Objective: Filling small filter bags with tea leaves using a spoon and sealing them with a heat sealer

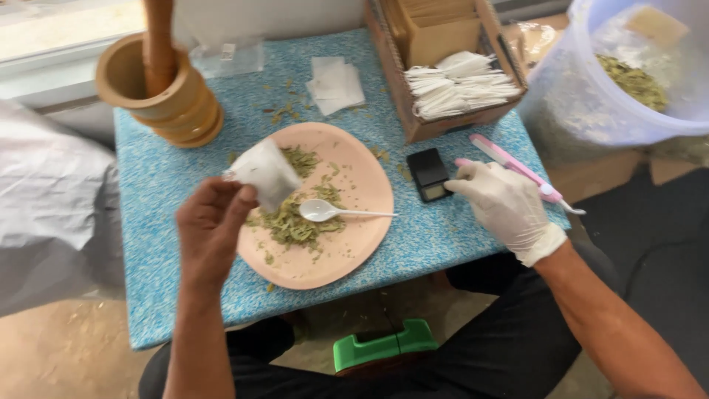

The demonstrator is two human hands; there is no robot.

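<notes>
**Head view: a filled bag over the plate**

Nearest me, my left hand [210, 229] pinches a small white bag [264, 174] by its lower corner and holds it tilted above the pink plate [354, 244]. The bag is pale, thin and puffed, faintly green inside. My gloved right hand [506, 203] rests with curled fingers on the blue table [436, 236], touching a little black scale [430, 175] and a pink sealer [517, 168]. On the plate lie dried green leaves [295, 225] and a white spoon [329, 212]. Farther off stand a wooden mortar [159, 92] and a box of empty bags [454, 89].
</notes>
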